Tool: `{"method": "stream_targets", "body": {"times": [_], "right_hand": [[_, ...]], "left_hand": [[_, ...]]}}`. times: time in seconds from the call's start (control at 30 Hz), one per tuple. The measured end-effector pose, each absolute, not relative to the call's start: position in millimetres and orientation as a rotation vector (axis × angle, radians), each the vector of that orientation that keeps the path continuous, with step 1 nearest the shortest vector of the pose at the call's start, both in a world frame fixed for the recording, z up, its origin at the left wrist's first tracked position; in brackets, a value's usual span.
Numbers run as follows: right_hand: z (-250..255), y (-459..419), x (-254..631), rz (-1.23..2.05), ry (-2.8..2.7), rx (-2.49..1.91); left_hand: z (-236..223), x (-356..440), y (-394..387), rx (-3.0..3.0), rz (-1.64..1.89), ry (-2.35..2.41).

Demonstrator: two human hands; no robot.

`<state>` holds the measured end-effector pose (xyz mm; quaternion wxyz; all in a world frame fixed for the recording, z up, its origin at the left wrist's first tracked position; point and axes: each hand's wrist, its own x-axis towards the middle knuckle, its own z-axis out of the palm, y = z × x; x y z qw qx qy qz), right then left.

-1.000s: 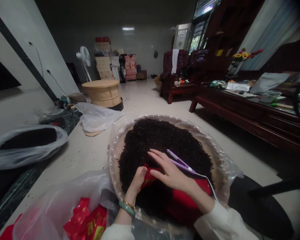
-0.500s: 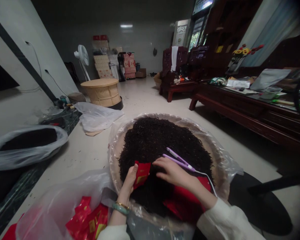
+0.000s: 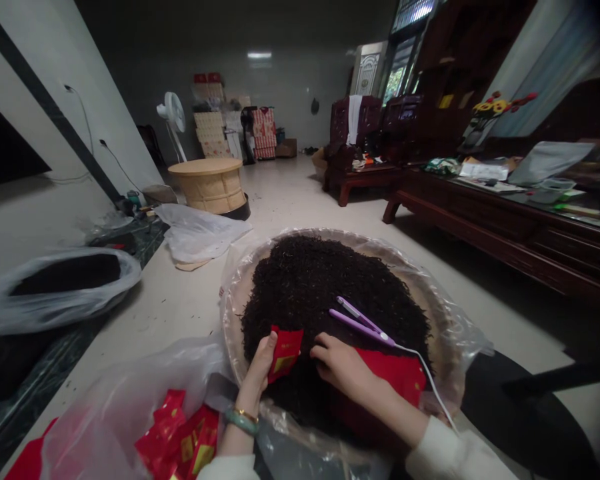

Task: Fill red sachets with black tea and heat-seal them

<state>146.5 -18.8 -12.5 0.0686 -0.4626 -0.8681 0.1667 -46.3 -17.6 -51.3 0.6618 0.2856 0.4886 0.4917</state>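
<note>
A big round tray point(image 3: 235, 300) lined with clear plastic holds a heap of dark loose tea leaves point(image 3: 325, 280). My left hand point(image 3: 260, 363) grips a small red packet point(image 3: 283, 350) at the near edge of the heap. My right hand point(image 3: 341, 365) rests curled on the leaves just right of the packet; what its fingers hold is hidden. A purple clip-like tool point(image 3: 363, 320) with a white cord lies on the heap beyond my right hand. Red material point(image 3: 397, 373) lies under my right wrist.
A clear bag of red packets point(image 3: 180, 437) sits at the lower left. A plastic bag of dark leaves point(image 3: 55, 287) lies on the left. Farther off are a round wooden tub point(image 3: 213, 183), a crumpled plastic bag point(image 3: 200, 233), a fan point(image 3: 173, 117) and dark wooden furniture point(image 3: 505, 227) on the right.
My right hand went from spread flat over the leaves to curled and drew back toward me. My left hand raised the red packet upright at the heap's edge.
</note>
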Motion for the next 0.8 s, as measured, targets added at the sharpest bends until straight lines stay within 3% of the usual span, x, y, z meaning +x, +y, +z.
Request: {"method": "stream_targets", "body": {"times": [0.23, 0.47, 0.8], "right_hand": [[14, 9, 166, 0.714, -2.053, -1.145], [49, 11, 143, 0.849, -2.118, -0.914], [36, 15, 160, 0.603, -2.178, -1.091]], "left_hand": [[-49, -36, -16, 0.76, 1.082, 1.065], [-48, -28, -11, 0.852, 1.046, 1.026], [-47, -29, -12, 0.814, 1.041, 1.029]]}}
